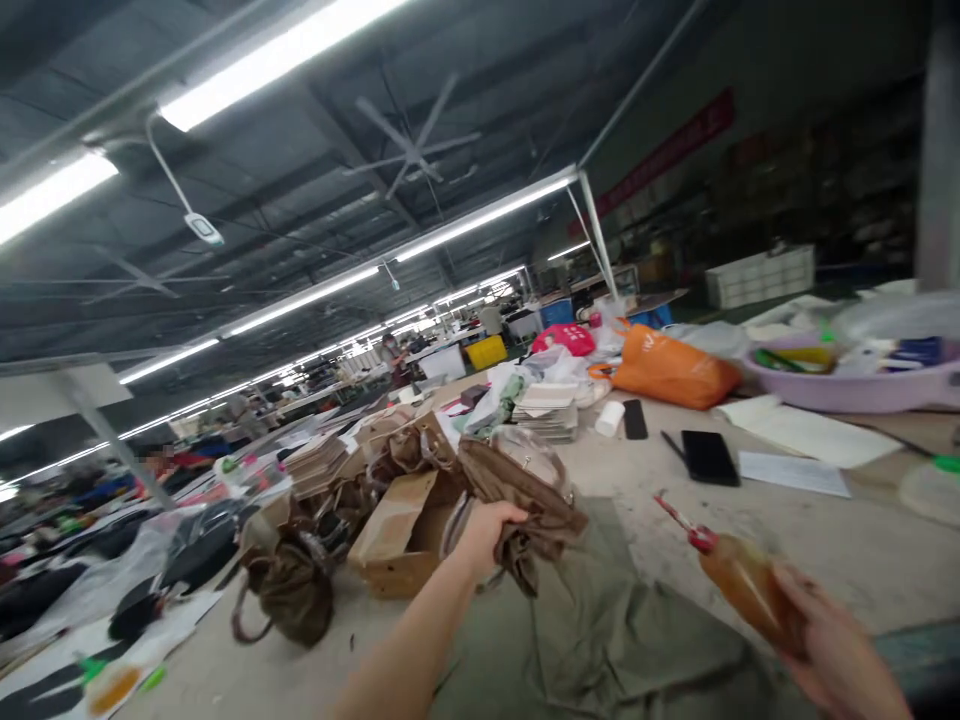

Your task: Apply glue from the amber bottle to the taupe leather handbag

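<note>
My left hand (484, 538) is closed around the gathered edge of a brown fabric bag (517, 490), tilted over the work table. In my right hand (836, 635) is a squeeze bottle (750, 585) of amber liquid, probably glue, with a thin red nozzle pointing up and left toward the bag. A gap of bare table separates the nozzle from the bag. Under both hands spreads a grey-green cloth (622, 640). Just left of my left hand stands an open cardboard box (397, 535), and beyond it lies another brown bag (289, 585) with a handle.
A black phone (635, 420), a dark tablet-like device (709, 457) and paper sheets (795, 472) lie on the right. Behind them sit an orange bag (667, 368) and a lilac basin (855, 392). Stacked card pieces (546, 412) stand at the back.
</note>
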`<state>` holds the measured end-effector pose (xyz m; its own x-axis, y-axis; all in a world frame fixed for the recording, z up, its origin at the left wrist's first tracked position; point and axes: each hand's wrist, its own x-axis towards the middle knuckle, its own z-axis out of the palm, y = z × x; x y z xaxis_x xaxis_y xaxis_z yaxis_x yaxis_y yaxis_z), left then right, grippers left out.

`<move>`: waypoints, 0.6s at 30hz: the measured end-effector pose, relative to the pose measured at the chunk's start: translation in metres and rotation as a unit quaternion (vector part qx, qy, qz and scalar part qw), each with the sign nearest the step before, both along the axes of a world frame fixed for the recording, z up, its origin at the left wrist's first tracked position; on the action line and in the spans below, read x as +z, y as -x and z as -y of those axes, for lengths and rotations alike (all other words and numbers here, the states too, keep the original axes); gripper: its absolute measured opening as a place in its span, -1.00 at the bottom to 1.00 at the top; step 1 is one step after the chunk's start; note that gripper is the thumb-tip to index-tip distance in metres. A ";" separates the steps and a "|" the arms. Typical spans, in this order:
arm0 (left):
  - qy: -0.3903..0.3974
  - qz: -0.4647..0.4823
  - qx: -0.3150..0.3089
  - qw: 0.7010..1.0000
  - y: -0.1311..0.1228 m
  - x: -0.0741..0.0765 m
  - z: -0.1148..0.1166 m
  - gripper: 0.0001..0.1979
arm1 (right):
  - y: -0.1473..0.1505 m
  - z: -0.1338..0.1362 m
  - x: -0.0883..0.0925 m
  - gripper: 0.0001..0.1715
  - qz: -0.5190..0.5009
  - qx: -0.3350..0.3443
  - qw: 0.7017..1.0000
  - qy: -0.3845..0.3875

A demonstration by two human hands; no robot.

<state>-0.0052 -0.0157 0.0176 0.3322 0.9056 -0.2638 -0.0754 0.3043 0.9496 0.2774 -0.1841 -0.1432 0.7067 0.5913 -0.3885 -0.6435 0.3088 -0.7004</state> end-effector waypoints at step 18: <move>-0.235 -0.164 0.064 0.956 0.024 -0.040 0.031 -0.58 | -0.013 0.011 0.004 -0.51 -0.023 -0.070 0.996 -0.058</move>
